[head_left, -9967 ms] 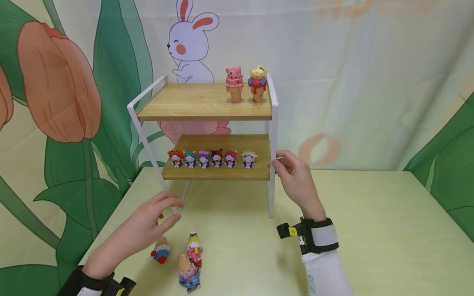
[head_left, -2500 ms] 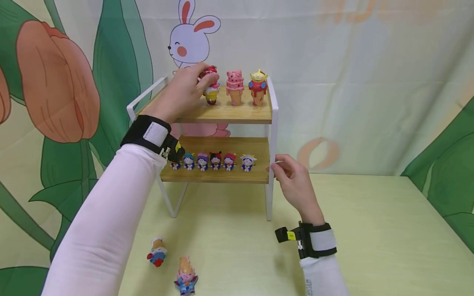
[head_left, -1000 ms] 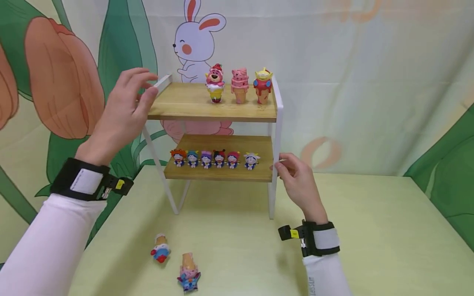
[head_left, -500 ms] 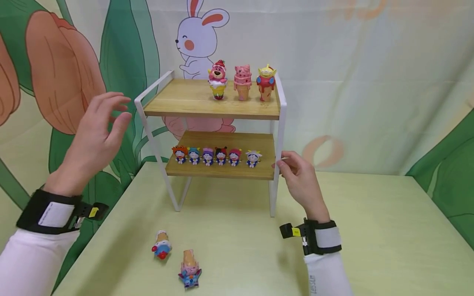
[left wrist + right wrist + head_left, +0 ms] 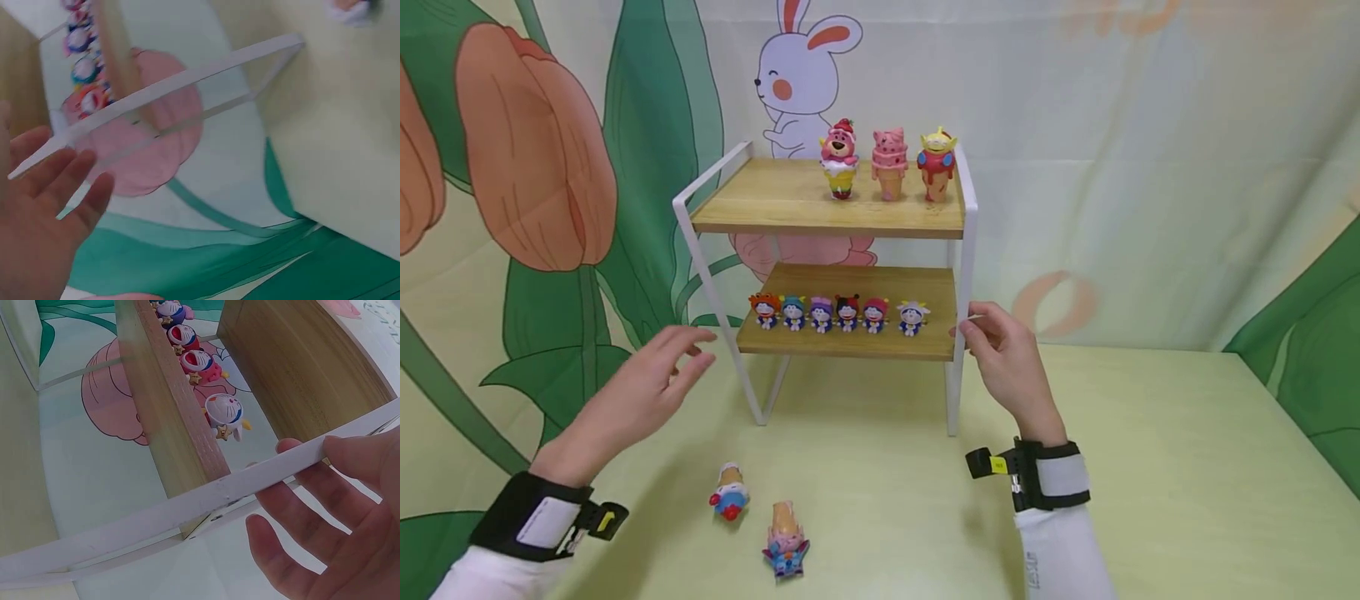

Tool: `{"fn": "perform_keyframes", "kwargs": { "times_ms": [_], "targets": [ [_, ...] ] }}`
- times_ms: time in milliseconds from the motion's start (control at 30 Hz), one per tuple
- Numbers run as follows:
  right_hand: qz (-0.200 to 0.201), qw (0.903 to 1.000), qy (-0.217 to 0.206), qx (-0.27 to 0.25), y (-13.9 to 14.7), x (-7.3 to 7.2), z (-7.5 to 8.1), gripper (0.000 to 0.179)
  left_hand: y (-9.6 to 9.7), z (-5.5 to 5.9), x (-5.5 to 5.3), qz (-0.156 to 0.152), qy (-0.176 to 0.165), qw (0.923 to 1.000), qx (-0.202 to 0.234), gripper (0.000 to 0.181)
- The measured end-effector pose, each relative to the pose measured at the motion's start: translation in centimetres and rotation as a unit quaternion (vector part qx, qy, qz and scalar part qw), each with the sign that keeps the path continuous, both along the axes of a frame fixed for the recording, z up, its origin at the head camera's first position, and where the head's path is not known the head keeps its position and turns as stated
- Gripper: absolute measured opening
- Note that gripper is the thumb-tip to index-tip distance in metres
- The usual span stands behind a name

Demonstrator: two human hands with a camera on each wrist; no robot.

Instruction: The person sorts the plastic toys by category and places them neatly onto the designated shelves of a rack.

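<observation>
My right hand (image 5: 1011, 362) holds the white side post (image 5: 964, 275) of a two-tier wooden shelf, thumb in front and fingers behind it in the right wrist view. My left hand (image 5: 628, 400), fingers loosely bent with nothing in them, hovers left of the shelf's near-left leg. On the upper board (image 5: 760, 196) stand three ice-cream-cone figurines: a red-capped pink bear (image 5: 839, 158), a pink pig (image 5: 890, 164) and a green-yellow alien (image 5: 937, 164). Two more cone figurines lie on the table: a blue-and-red one (image 5: 729, 493) and a pink-and-blue one (image 5: 786, 542).
Several small blue-and-white cat figurines in coloured hats, among them a white-horned one (image 5: 912, 317), stand in a row on the lower board (image 5: 850, 346). The pale green table (image 5: 1150, 458) reaches back to a printed curtain (image 5: 1150, 167) with a rabbit and tulips.
My left hand stood the pink bear figurine, earlier on the table, on the upper board beside the pig. It then let go and moved left and down. My right hand kept holding the post.
</observation>
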State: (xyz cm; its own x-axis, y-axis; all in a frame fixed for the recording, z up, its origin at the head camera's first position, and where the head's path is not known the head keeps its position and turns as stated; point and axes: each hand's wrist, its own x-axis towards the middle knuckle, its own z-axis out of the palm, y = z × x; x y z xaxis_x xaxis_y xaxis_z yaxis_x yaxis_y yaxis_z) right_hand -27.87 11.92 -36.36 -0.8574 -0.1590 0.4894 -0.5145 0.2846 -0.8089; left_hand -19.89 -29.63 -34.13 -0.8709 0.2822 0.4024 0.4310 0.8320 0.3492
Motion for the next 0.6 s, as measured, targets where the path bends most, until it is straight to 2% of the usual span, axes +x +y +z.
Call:
{"fn": "perform_keyframes", "kwargs": {
  "times_ms": [100, 167, 333, 400, 500, 600],
  "targets": [
    [-0.001, 1.0, 0.003, 0.001, -0.1, -0.1, 0.0, 0.021, 0.4, -2.2, 0.7, -0.009, -0.067, 0.9968, -0.043, 0.039],
    [0.001, 1.0, 0.002, 0.003, 0.0, -0.1, 0.1, 0.021, 0.8, -3.6, 1.2, -0.016, -0.1, 0.9923, -0.072, 0.04],
    [-0.005, 1.0, 0.004, 0.005, 0.3, -0.2, 0.3, 0.023, 1.7, -6.2, 1.7, -0.037, -0.186, 0.9751, -0.114, 0.035],
    [-0.007, 1.0, 0.006, 0.003, 0.3, -0.2, 0.3, 0.023, 1.9, -6.9, 1.8, -0.045, -0.205, 0.9705, -0.119, 0.03],
    [-0.001, 1.0, 0.004, -0.001, 0.2, -0.2, 0.2, 0.024, 1.9, -7.8, 2.2, -0.05, -0.209, 0.9685, -0.126, 0.024],
    [0.002, 1.0, 0.001, -0.001, 0.0, -0.1, 0.1, 0.023, 1.8, -8.3, 2.8, -0.038, -0.211, 0.9679, -0.132, 0.025]
  ]
}}
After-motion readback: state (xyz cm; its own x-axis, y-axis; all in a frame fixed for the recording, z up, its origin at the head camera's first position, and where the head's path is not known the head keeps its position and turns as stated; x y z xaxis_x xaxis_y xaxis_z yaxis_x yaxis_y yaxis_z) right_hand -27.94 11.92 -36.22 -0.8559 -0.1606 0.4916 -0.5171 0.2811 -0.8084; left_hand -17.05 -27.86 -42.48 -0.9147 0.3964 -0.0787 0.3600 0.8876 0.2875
